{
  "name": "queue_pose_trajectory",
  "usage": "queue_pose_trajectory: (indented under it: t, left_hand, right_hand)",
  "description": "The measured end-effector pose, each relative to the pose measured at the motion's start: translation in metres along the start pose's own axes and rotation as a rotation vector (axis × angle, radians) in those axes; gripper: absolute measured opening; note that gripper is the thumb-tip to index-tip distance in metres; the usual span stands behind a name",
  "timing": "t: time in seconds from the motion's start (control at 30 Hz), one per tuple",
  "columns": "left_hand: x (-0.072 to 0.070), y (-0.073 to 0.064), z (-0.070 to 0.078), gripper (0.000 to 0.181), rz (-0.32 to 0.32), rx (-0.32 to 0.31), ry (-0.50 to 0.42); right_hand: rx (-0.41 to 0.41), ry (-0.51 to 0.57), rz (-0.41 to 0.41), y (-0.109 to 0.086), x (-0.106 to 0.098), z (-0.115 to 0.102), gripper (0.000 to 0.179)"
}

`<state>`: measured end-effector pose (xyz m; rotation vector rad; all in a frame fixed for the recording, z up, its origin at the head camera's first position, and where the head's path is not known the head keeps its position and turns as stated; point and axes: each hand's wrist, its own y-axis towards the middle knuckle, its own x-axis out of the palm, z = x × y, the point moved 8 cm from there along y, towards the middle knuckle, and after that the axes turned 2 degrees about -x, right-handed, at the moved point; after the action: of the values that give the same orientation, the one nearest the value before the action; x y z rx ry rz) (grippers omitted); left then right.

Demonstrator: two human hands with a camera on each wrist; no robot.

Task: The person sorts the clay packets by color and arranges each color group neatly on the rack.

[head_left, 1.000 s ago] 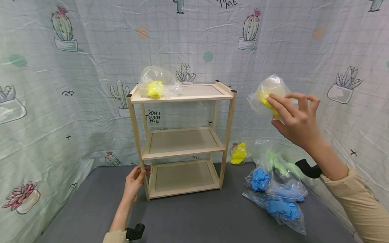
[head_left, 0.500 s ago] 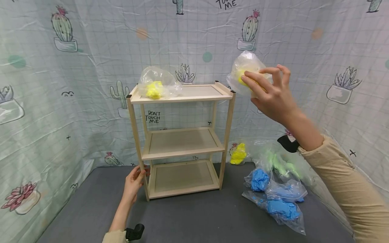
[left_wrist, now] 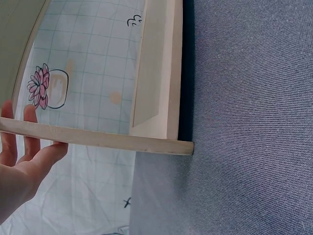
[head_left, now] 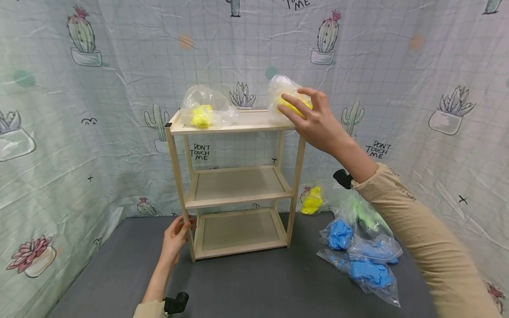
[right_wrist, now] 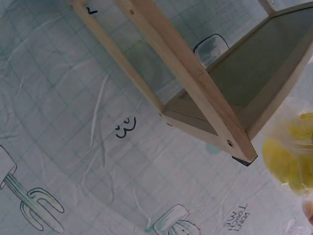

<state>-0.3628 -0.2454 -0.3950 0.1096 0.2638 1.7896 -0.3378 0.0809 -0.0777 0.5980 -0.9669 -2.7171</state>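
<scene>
A three-tier wooden shelf rack (head_left: 238, 203) stands on the dark grey table. Low down, its left front post (left_wrist: 98, 137) is gripped by my left hand (head_left: 174, 240), thumb on one side and fingers on the other. My right hand (head_left: 320, 126) holds a clear plastic bag with a yellow lump (head_left: 283, 84) over the right end of the top tier; whether it touches the board is hidden. In the right wrist view the yellow lump (right_wrist: 288, 161) shows beside the rack's corner, with only a bit of fingertip. Another bagged yellow lump (head_left: 202, 116) sits at the top tier's left end.
Right of the rack lie a bagged yellow lump (head_left: 312, 201), a bag with pale green contents (head_left: 363, 212) and bags with crumpled blue contents (head_left: 371, 273). A cactus-print sheet (head_left: 131, 79) hangs behind and at both sides of the table (head_left: 254, 287).
My right hand has carried the bagged yellow lump leftward, first up and then slightly down, from right of the rack to over its top tier. My left hand stays on the post.
</scene>
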Motion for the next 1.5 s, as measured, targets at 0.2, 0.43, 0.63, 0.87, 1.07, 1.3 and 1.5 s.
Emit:
queue_pose_trajectory:
  t: [0.2, 0.43, 0.63, 0.87, 1.07, 1.3, 1.5]
  left_hand:
    - [0.001, 0.000, 0.000, 0.028, 0.000, -0.018, -0.018]
    - [0.002, 0.000, 0.001, 0.033, -0.008, -0.033, -0.026]
    - [0.001, 0.000, 0.000, 0.036, -0.005, -0.042, -0.019]
    - [0.000, 0.000, 0.001, 0.036, -0.005, -0.035, -0.015]
    - [-0.001, -0.001, 0.002, 0.031, -0.012, -0.007, -0.036]
    - [-0.001, -0.001, 0.001, 0.032, -0.016, -0.020, -0.034]
    - [-0.001, -0.001, -0.001, 0.035, -0.010, -0.024, -0.029]
  right_hand:
    - [0.108, 0.150, -0.044, -0.003, 0.010, 0.007, 0.049]
    - [0.101, 0.139, -0.114, -0.010, 0.019, 0.001, 0.060]
    - [0.185, 0.237, -0.200, -0.015, 0.024, 0.001, 0.067]
    - [0.192, 0.231, -0.199, -0.016, 0.024, 0.001, 0.052]
    - [0.247, 0.307, -0.135, -0.011, 0.029, 0.004, 0.046]
    - [0.244, 0.350, -0.123, 0.004, 0.042, -0.005, 0.043]
    - [0.314, 0.334, -0.245, 0.020, 0.059, -0.016, 0.046]
